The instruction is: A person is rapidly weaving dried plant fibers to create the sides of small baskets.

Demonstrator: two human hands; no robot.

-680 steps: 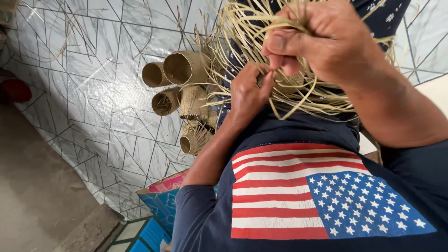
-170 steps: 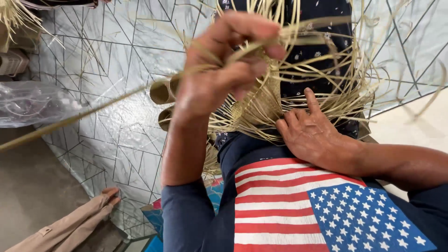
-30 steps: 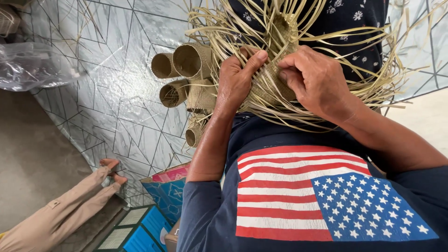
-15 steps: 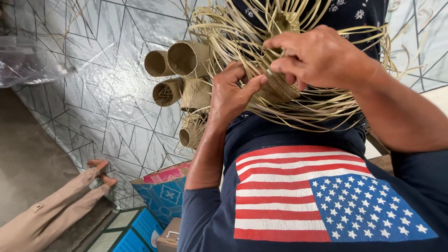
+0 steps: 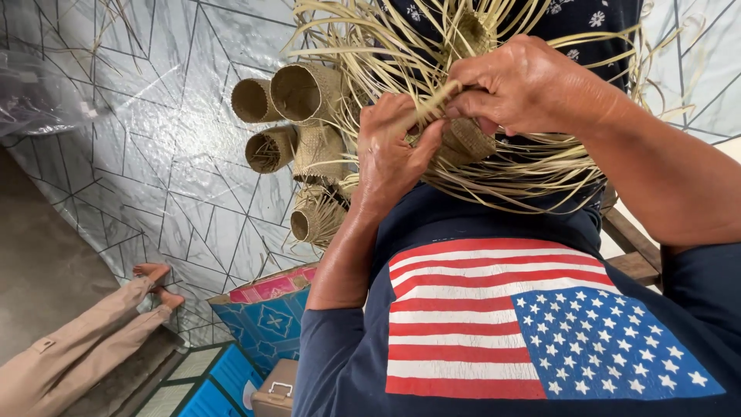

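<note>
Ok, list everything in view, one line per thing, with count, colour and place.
woven piece: one, tan, centre top, held by both hands
loose straw strands: many, pale yellow, fanning around it
woven tubes: five, tan, stacked left of centre
patterned mat: one, grey-white, on the floor
box: one, blue and pink, bottom centre
another person's legs: beige trousers, bottom left
left hand: fingers pinch strands
right hand: grips the woven piece

Finished woven tubes (image 5: pixel 297 135) on patterned mat (image 5: pixel 154 177); another person's legs (image 5: pixel 93 340).
</note>
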